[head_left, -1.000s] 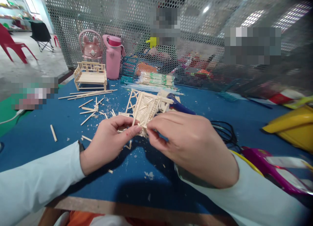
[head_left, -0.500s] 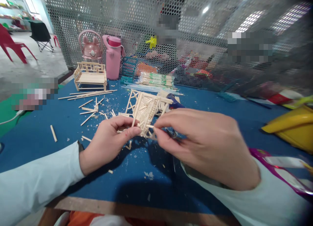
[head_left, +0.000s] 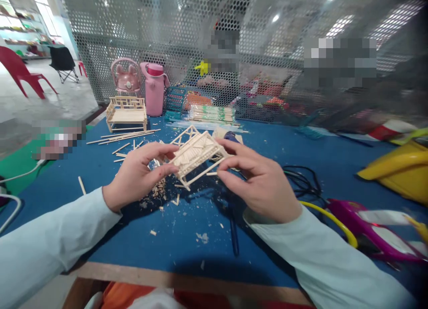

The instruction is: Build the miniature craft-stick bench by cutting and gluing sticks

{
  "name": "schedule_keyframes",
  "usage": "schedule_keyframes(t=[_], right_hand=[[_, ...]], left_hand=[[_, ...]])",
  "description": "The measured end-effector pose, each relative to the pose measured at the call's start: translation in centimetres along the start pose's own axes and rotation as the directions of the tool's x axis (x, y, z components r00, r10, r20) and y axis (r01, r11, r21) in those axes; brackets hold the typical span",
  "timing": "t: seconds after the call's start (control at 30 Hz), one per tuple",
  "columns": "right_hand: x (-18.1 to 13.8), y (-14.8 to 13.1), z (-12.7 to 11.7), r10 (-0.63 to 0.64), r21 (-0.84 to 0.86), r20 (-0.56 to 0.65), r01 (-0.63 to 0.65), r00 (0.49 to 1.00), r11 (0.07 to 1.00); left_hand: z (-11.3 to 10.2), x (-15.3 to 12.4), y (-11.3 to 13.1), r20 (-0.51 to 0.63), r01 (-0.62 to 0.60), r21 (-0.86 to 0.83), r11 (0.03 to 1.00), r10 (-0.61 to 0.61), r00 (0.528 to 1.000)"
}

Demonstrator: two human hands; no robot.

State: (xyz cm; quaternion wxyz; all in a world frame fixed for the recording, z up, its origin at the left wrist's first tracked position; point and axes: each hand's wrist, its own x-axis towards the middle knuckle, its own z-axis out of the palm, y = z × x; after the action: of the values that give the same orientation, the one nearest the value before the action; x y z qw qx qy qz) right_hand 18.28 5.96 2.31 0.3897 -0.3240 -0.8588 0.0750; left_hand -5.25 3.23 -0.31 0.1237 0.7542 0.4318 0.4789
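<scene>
Held tilted over the blue table (head_left: 133,251), my stick frame (head_left: 195,155) has its slatted panel and rails joined; what it still lacks, I cannot tell. My left hand (head_left: 137,175) pinches one end, my right hand (head_left: 257,179) the other (half a second ago it pinched a short stick, and the frame lay less sideways). Beyond, loose sticks (head_left: 130,133) lie unattached before a whole-looking bench (head_left: 129,115).

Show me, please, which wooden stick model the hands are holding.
The tilted frame, between the left hand and right hand; the small bench stands upright on the table, untouched.
</scene>
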Motion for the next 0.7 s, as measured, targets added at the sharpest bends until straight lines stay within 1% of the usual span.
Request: schedule_keyframes(t=[0.07,0.13,0.23,0.3,0.37,0.4,0.47,0.53,0.6,0.7], right_hand=[[-0.1,0.1,0.3,-0.033,-0.034,-0.038,0.032,0.999,0.999],[-0.3,0.1,0.4,-0.059,-0.069,-0.054,0.055,0.997,0.996],[-0.7,0.2,0.3,-0.072,-0.114,-0.038,0.067,0.997,0.991],[-1.0,0.3,0.0,-0.09,-0.142,-0.001,0.089,0.996,0.986],[-1.4,0.4,-0.4,-0.108,-0.155,0.044,0.114,0.993,0.981],[-1.6,0.4,-0.6,-0.111,-0.155,0.066,0.12,0.992,0.981],[-1.9,0.5,-1.0,-0.103,-0.147,0.088,0.115,0.991,0.982],[-2.1,0.6,-1.1,-0.085,-0.142,0.086,0.097,0.993,0.985],[-2.2,0.6,-0.9,-0.077,-0.133,0.074,0.086,0.994,0.987],[-2.1,0.4,-0.4,-0.084,-0.086,0.138,0.097,0.987,0.992]], left_hand=[[-0.3,0.1,-0.5,-0.006,-0.056,0.017,0.998,0.056,0.998],[-0.3,0.2,-1.2,-0.019,-0.073,-0.029,0.997,0.073,0.997],[0.1,0.4,-1.9,-0.101,-0.066,-0.158,0.985,0.05,0.994],[0.5,0.4,-2.0,-0.178,-0.058,-0.181,0.982,0.025,0.984],[1.0,0.3,-1.8,-0.218,-0.003,-0.181,0.984,-0.037,0.975],[1.3,0.2,-1.6,-0.202,0.05,-0.203,0.978,-0.092,0.975],[1.7,0.0,-1.1,-0.126,0.161,-0.3,0.94,-0.206,0.97],[2.1,-0.3,-0.6,-0.05,0.22,-0.406,0.887,-0.261,0.964],[2.2,-0.5,-0.3,-0.034,0.199,-0.461,0.865,-0.241,0.97],[2.1,-0.6,-0.1,-0.009,0.157,-0.424,0.892,-0.177,0.984]])
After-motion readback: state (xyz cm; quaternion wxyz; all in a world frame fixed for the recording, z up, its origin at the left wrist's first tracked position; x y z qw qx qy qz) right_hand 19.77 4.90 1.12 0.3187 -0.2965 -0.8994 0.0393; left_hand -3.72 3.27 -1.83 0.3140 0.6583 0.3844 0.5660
